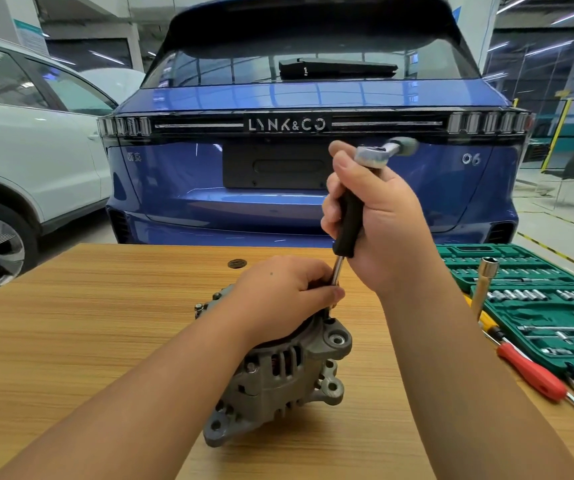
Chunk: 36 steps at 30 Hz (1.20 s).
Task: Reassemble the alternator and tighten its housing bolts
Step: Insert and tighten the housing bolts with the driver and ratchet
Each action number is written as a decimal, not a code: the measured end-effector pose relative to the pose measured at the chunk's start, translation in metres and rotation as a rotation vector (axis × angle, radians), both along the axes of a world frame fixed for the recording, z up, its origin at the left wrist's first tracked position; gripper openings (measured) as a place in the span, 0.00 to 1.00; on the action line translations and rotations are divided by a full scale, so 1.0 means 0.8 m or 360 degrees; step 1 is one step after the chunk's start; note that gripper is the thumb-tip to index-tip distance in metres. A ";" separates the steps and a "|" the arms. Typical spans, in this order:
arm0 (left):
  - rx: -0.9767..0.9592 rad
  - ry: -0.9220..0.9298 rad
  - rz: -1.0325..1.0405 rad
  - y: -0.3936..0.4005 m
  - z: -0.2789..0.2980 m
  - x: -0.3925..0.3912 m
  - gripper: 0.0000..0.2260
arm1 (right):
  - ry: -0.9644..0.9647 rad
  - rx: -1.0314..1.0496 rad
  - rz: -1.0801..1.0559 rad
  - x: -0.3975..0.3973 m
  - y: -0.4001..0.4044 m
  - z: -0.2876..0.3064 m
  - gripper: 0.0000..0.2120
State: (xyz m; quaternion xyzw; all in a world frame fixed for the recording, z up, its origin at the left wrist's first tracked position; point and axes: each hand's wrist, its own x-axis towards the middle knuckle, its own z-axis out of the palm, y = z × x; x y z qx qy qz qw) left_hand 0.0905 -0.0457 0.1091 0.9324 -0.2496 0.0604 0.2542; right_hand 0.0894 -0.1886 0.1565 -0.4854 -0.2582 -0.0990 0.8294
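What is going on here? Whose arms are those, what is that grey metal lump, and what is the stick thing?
There is just one picture, taken by a camera worn on a person's head, so you see their own two arms reaching forward. The grey metal lump on the wooden table is an alternator, a car part that makes electricity. The left hand rests on top of it and steadies the tool's metal shaft. The right hand grips the black handle of a driver tool with a ratchet wrench on its top end, standing upright over the alternator. On the right lie a green socket set case and a red-handled screwdriver. Behind the table is a blue car.
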 end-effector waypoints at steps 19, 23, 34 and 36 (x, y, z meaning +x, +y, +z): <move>-0.0019 0.0051 0.0005 -0.001 0.005 -0.007 0.08 | -0.0193 0.0122 0.0413 0.002 0.007 -0.006 0.24; 0.0050 0.0026 0.0002 -0.002 0.004 -0.007 0.09 | -0.0097 0.0029 -0.0299 -0.001 0.012 -0.002 0.08; -0.0006 0.0061 0.0015 -0.002 0.007 -0.008 0.09 | -0.0342 0.0045 -0.0157 -0.001 0.021 -0.011 0.17; -0.0025 0.0071 0.0007 -0.002 0.007 -0.010 0.09 | -0.0353 0.0027 -0.0124 0.001 0.021 -0.012 0.18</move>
